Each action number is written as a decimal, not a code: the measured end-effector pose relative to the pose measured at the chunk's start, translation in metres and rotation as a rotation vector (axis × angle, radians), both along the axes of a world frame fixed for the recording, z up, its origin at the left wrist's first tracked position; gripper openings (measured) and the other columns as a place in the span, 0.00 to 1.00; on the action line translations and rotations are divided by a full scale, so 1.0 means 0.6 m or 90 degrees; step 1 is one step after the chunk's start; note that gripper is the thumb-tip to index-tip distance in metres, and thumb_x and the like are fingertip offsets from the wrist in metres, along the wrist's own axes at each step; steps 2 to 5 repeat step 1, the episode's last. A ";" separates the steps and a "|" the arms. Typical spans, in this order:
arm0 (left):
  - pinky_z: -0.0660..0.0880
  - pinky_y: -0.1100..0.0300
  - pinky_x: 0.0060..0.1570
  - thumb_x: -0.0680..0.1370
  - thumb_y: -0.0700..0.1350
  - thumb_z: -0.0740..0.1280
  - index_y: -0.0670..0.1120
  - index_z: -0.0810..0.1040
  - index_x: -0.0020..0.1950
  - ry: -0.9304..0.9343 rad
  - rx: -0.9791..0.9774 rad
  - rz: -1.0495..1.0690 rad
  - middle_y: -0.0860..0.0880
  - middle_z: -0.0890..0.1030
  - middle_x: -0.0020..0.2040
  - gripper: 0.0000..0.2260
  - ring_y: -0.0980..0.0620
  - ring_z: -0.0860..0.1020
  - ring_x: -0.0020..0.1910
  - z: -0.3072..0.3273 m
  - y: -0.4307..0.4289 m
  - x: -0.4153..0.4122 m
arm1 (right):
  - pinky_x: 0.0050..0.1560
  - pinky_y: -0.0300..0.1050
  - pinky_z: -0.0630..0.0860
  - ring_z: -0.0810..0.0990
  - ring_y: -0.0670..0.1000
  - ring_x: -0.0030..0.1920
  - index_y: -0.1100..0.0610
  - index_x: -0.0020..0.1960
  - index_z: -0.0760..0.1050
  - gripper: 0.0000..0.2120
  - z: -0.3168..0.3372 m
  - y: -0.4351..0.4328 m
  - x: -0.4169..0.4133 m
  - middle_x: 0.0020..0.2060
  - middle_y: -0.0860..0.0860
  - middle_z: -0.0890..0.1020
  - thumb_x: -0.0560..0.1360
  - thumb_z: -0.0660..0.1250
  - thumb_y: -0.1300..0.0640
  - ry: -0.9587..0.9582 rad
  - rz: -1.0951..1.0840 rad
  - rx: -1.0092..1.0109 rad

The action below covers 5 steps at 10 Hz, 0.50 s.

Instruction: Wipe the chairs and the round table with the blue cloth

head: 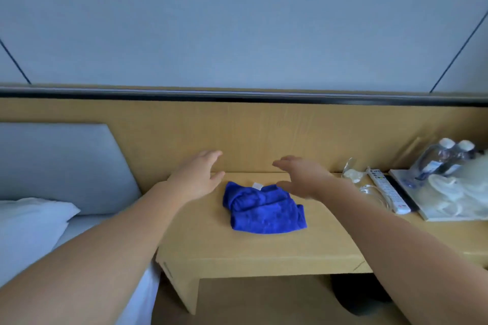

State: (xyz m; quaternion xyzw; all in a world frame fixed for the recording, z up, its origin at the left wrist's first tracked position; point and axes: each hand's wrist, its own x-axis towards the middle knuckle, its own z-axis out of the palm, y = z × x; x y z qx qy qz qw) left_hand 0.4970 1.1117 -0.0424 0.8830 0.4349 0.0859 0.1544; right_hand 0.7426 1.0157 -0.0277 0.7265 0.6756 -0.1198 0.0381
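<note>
Head view: I see left hand (196, 177) and right hand (303, 177) spread, empty, flanking the blue cloth (264, 208) on the wooden shelf (264, 250).

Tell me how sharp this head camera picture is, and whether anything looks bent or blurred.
Head view: wide-angle bending curves the black rail; the blue cloth is fairly sharp; the water bottles at the right edge are smeared; lighting is soft and even, with no harsh glare.

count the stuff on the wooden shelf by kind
cloth: 1
remote: 1
bottles: 2
tray: 1
cable: 1
Total: 6, leaving out a small pale item by the wall and white items on the tray, too blurred to tell.
</note>
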 end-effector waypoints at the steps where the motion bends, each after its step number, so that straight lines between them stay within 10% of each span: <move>1: 0.64 0.54 0.67 0.79 0.53 0.61 0.50 0.60 0.75 -0.049 0.105 -0.016 0.51 0.64 0.74 0.25 0.50 0.65 0.70 0.137 -0.018 -0.046 | 0.64 0.50 0.71 0.69 0.52 0.69 0.47 0.76 0.59 0.28 0.142 -0.022 -0.047 0.74 0.46 0.63 0.79 0.62 0.48 -0.020 0.006 0.118; 5: 0.64 0.54 0.67 0.79 0.53 0.61 0.50 0.60 0.75 -0.049 0.105 -0.016 0.51 0.64 0.74 0.25 0.50 0.65 0.70 0.137 -0.018 -0.046 | 0.64 0.50 0.71 0.69 0.52 0.69 0.47 0.76 0.59 0.28 0.142 -0.022 -0.047 0.74 0.46 0.63 0.79 0.62 0.48 -0.020 0.006 0.118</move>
